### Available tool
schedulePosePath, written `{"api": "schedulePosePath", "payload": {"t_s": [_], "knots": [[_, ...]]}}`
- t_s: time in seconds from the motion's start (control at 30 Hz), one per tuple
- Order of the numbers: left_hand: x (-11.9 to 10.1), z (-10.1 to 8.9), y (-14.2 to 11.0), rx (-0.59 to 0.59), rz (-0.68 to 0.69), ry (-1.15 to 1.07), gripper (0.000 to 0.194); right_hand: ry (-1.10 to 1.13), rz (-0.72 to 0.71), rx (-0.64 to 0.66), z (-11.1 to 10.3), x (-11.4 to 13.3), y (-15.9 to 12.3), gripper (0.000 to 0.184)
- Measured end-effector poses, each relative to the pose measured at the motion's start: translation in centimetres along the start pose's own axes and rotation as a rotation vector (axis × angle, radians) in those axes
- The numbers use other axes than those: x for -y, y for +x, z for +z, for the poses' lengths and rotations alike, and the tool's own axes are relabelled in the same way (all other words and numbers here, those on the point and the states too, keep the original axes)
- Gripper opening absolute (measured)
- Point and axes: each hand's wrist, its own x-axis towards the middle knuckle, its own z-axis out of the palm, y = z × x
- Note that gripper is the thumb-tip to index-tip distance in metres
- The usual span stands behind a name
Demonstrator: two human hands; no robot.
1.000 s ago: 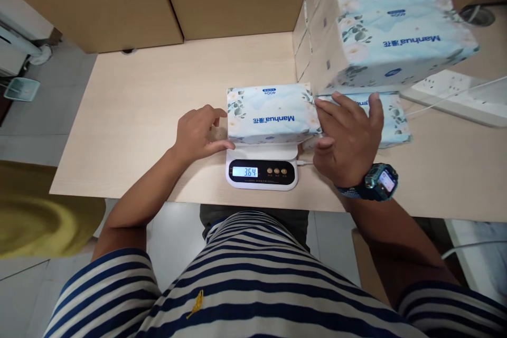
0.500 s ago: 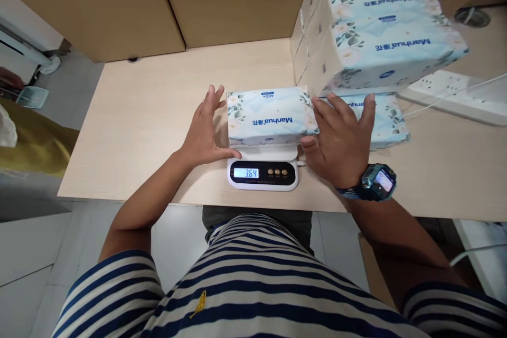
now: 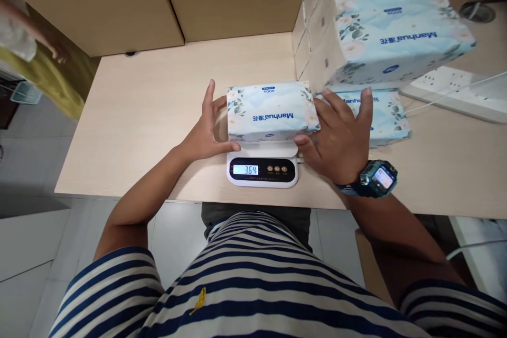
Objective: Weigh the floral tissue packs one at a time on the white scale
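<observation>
A wrapped tissue pack [image 3: 273, 111] with floral print lies on the white digital scale [image 3: 261, 182], whose display reads 3.64. At the pack's left end my left hand [image 3: 204, 129] is open, thumb and fingers spread, with a gap between palm and wrapper. The thumb tip is by the pack's near corner. My right hand [image 3: 343, 132], with a watch [image 3: 378, 178] on the wrist, is at the right end, fingers apart, the fingertips close to or touching the wrapper. Partly hidden behind that hand is another tissue pack [image 3: 390, 119].
A stack of several tissue packs [image 3: 396, 45] stands at the back right of the wooden table [image 3: 138, 132]. A white power strip [image 3: 455, 90] with a cable is beside it. Large cardboard boxes [image 3: 237, 0] line the back. At the far left is another person's arm [image 3: 29, 18].
The view has shifted slightly. The display still reads 3.64, and my hands stay at both ends of the pack. More of the other person now shows at the left.
</observation>
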Motion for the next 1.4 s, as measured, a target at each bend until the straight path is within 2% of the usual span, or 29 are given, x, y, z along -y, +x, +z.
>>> {"api": "schedulePosePath", "payload": {"t_s": [0.27, 0.47, 0.67, 0.83, 0.9, 1.07, 1.13, 1.3, 1.4], "knots": [[0.6, 0.4, 0.1, -0.035, -0.017, -0.001, 0.155, -0.024, 0.030, 0.033, -0.6, 0.3, 0.1, 0.086], [1.0, 0.3, 0.0, 0.010, -0.041, 0.031, 0.155, 0.003, -0.022, -0.080, 0.0, -0.1, -0.2, 0.079], [0.9, 0.3, 0.2, -0.032, -0.090, -0.068, 0.155, -0.034, 0.027, -0.024, 0.2, -0.2, -0.3, 0.074], [1.0, 0.3, 0.2, 0.001, -0.058, -0.071, 0.151, -0.083, -0.076, -0.208, 0.9, -0.4, -0.3, 0.087], [1.2, 0.3, 0.1, 0.002, -0.046, -0.067, 0.151, -0.074, -0.078, -0.183, 0.8, -0.5, -0.3, 0.088], [1.4, 0.2, 0.1, 0.029, -0.016, -0.027, 0.151, -0.033, -0.006, -0.002, 0.1, -0.5, -0.2, 0.080], [1.4, 0.0, 0.0, 0.038, -0.012, -0.008, 0.151, -0.026, -0.006, -0.007, 0.1, -0.5, -0.2, 0.080], [0.7, -0.2, 0.0, 0.042, -0.040, 0.034, 0.152, -0.003, -0.043, -0.153, 0.2, -0.3, -0.2, 0.080], [0.1, -0.2, 0.0, 0.021, -0.066, 0.016, 0.151, 0.025, -0.027, -0.137, -0.1, -0.1, -0.1, 0.077]]}}
